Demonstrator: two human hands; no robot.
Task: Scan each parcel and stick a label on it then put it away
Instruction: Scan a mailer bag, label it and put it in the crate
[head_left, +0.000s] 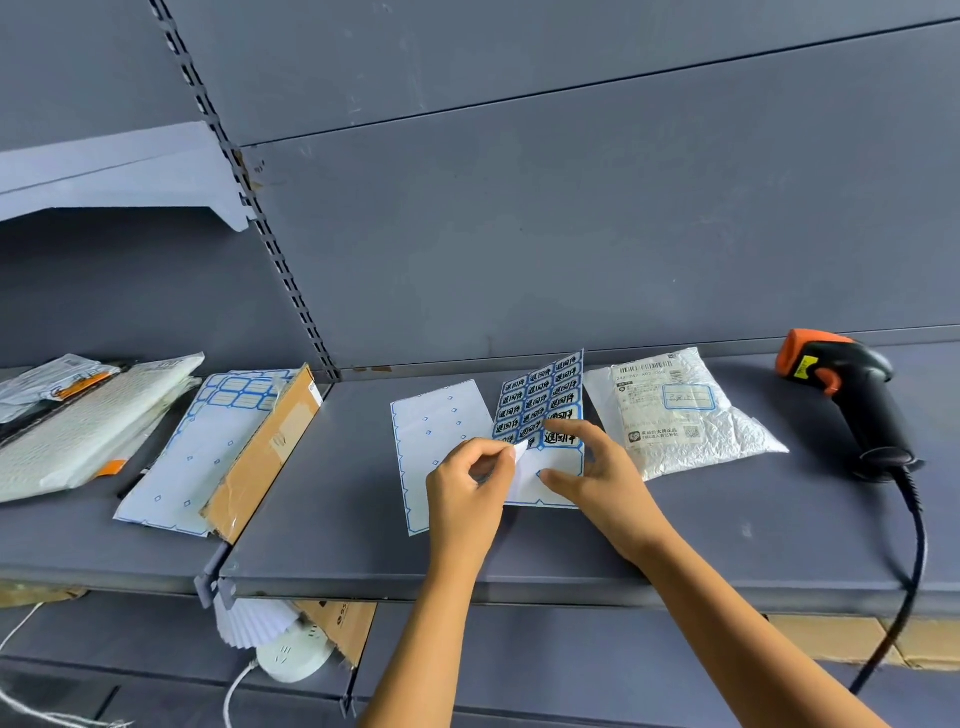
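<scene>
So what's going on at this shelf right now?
A person is peeling a label off the printed label sheet. The left hand pinches the lifted label while the right hand presses the sheet flat on the shelf. The white parcel lies untouched just right of the sheet, with the scanner further right. A spent backing sheet lies to the left.

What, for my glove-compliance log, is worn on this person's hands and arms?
Nothing that shows. The left hand and right hand have no gloves, rings or watch, and both forearms are uncovered, with no sleeves in view.
</scene>
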